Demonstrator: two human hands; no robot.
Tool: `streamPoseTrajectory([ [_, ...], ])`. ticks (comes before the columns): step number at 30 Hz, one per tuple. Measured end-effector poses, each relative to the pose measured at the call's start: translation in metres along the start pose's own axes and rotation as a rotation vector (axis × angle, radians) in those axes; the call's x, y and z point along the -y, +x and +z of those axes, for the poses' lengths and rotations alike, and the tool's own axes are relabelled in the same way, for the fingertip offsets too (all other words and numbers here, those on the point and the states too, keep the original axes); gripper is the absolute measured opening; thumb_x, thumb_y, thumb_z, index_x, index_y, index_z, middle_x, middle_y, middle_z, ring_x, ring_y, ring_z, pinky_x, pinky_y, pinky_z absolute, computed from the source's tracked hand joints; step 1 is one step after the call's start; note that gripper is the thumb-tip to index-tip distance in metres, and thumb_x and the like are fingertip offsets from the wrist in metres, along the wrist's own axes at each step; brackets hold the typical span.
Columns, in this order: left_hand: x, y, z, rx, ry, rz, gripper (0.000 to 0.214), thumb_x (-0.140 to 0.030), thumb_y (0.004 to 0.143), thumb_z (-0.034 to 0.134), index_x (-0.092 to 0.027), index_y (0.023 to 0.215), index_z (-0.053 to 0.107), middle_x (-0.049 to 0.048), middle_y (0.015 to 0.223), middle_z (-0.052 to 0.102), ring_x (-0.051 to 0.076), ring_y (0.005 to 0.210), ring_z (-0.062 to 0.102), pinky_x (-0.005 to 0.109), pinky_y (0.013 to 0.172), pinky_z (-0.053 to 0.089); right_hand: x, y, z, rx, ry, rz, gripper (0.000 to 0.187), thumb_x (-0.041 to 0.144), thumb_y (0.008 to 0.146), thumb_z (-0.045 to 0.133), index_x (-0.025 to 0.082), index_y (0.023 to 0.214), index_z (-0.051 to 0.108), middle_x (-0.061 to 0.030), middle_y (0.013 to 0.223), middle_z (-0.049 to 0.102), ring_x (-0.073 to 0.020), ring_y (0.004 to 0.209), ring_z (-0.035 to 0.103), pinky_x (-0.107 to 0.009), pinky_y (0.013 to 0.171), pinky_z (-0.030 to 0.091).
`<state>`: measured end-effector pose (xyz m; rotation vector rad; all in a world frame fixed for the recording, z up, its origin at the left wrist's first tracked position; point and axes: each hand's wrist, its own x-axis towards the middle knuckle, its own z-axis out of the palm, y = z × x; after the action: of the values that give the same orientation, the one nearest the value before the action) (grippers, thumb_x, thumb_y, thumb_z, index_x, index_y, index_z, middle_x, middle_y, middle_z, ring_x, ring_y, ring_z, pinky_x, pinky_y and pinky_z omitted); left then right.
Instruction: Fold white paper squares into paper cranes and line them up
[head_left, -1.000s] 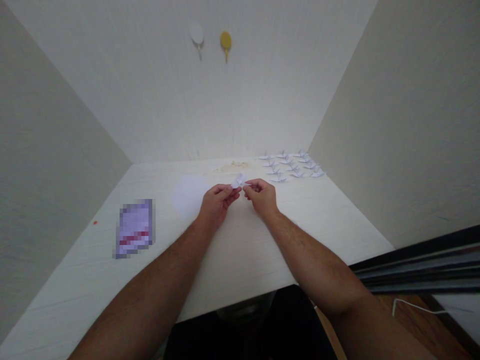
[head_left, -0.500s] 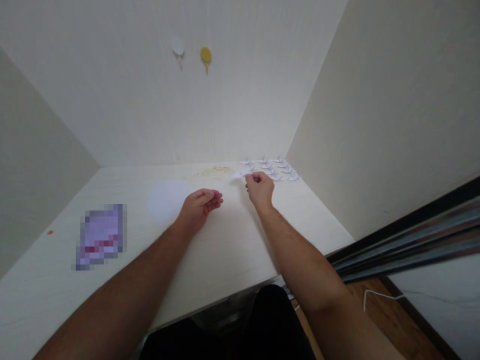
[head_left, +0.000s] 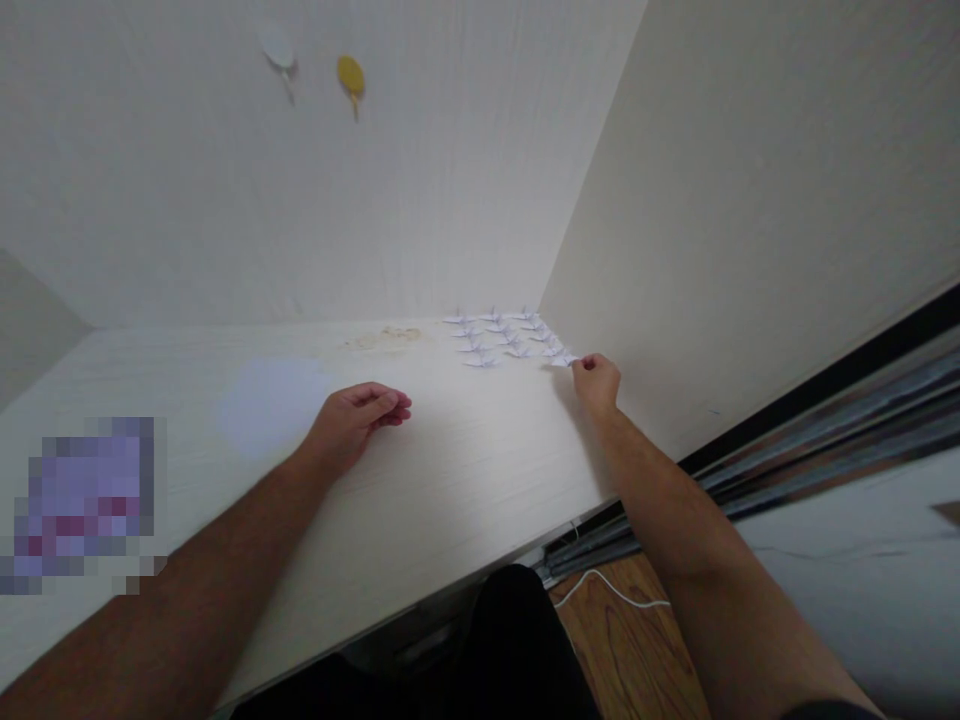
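Over the back right of the table, my right hand (head_left: 598, 382) pinches one end of a white folded paper crane (head_left: 562, 361) between thumb and fingers. This crane is at the front right of a group of similar paper cranes (head_left: 496, 327) set in rows near the wall. Whether it touches the tabletop I cannot tell. My left hand (head_left: 360, 420) hovers over the middle of the table, its fingers curled together with the thumb laid against them. Nothing shows in it. Left of that hand lies a pale, whitish round patch (head_left: 270, 405), possibly paper or light.
The white table (head_left: 450, 480) meets walls at the back and right. A blurred-out purple item (head_left: 86, 490) lies at the left. A white hook (head_left: 279, 50) and a yellow hook (head_left: 350, 77) are on the back wall. A white cable (head_left: 615, 595) runs across the wooden floor.
My right hand has carried the paper crane rightward to the front right corner of the group. My left hand's fingers have drawn closer together. The view has turned to the right.
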<state>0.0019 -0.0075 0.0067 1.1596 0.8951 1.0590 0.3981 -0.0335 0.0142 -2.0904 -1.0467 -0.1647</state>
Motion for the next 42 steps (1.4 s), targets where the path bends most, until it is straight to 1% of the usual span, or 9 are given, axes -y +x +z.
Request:
streamPoseTrajectory([
  [5, 0.002, 0.003, -0.002, 0.014, 0.069, 0.014, 0.028, -0.04, 0.062, 0.084, -0.017, 0.074, 0.076, 0.0075, 0.08, 0.075, 0.017, 0.071, 0.068, 0.028, 0.071, 0.057, -0.021, 0.007, 0.007, 0.032, -0.045, 0.02, 0.016, 0.027, 0.079, 0.058, 0.016, 0.073, 0.068, -0.0058, 0.071, 0.07, -0.0164, 0.064, 0.057, -0.027, 0.06, 0.036],
  [11, 0.001, 0.004, -0.004, 0.001, 0.1, 0.003, 0.029, -0.042, 0.061, 0.085, -0.018, 0.073, 0.076, 0.006, 0.079, 0.075, 0.017, 0.071, 0.068, 0.028, 0.071, 0.058, -0.029, 0.015, 0.017, 0.055, -0.095, 0.027, 0.02, 0.027, 0.081, 0.056, 0.016, 0.077, 0.071, -0.008, 0.076, 0.072, -0.0172, 0.066, 0.059, -0.026, 0.062, 0.04],
  [14, 0.0, 0.004, -0.004, 0.003, 0.085, -0.01, 0.028, -0.041, 0.06, 0.086, -0.018, 0.073, 0.076, 0.0051, 0.079, 0.075, 0.016, 0.071, 0.068, 0.025, 0.07, 0.057, -0.029, 0.017, 0.02, 0.063, -0.118, 0.024, 0.02, 0.027, 0.081, 0.056, 0.016, 0.079, 0.073, -0.0085, 0.078, 0.073, -0.0178, 0.068, 0.061, -0.026, 0.064, 0.042],
  [19, 0.0, 0.003, -0.003, -0.004, 0.092, -0.029, 0.028, -0.041, 0.061, 0.086, -0.019, 0.074, 0.076, 0.0046, 0.079, 0.075, 0.016, 0.071, 0.069, 0.025, 0.071, 0.057, -0.025, 0.016, 0.023, 0.073, -0.159, 0.008, 0.023, 0.029, 0.083, 0.055, 0.017, 0.084, 0.074, -0.0093, 0.084, 0.075, -0.0191, 0.074, 0.064, -0.026, 0.068, 0.045],
  [28, 0.004, 0.005, -0.006, -0.017, 0.148, -0.026, 0.027, -0.042, 0.063, 0.083, -0.019, 0.074, 0.076, 0.0076, 0.082, 0.076, 0.019, 0.073, 0.07, 0.03, 0.075, 0.057, -0.019, 0.013, 0.022, 0.094, -0.244, 0.0, 0.026, 0.03, 0.086, 0.053, 0.018, 0.09, 0.075, -0.0123, 0.09, 0.076, -0.0217, 0.081, 0.067, -0.029, 0.072, 0.047],
  [31, 0.004, 0.005, -0.006, -0.012, 0.157, -0.011, 0.028, -0.043, 0.063, 0.083, -0.019, 0.074, 0.076, 0.0081, 0.082, 0.076, 0.02, 0.074, 0.07, 0.032, 0.076, 0.057, -0.016, 0.012, 0.021, 0.108, -0.272, 0.002, 0.026, 0.03, 0.087, 0.053, 0.017, 0.093, 0.075, -0.0124, 0.092, 0.076, -0.0215, 0.082, 0.067, -0.029, 0.073, 0.047],
  [39, 0.004, 0.005, -0.007, -0.001, 0.151, -0.018, 0.03, -0.045, 0.062, 0.085, -0.02, 0.075, 0.077, 0.0065, 0.082, 0.076, 0.018, 0.074, 0.07, 0.028, 0.074, 0.057, -0.014, 0.01, 0.019, 0.114, -0.288, 0.006, 0.026, 0.032, 0.086, 0.054, 0.018, 0.093, 0.074, -0.0121, 0.091, 0.076, -0.0214, 0.081, 0.067, -0.028, 0.071, 0.047],
  [42, 0.006, 0.006, -0.009, 0.008, 0.16, -0.004, 0.03, -0.046, 0.063, 0.085, -0.019, 0.076, 0.076, 0.0067, 0.082, 0.076, 0.018, 0.074, 0.07, 0.029, 0.075, 0.057, -0.014, 0.009, 0.02, 0.112, -0.307, -0.015, 0.026, 0.032, 0.087, 0.053, 0.018, 0.093, 0.074, -0.0117, 0.092, 0.076, -0.021, 0.081, 0.067, -0.028, 0.071, 0.046],
])
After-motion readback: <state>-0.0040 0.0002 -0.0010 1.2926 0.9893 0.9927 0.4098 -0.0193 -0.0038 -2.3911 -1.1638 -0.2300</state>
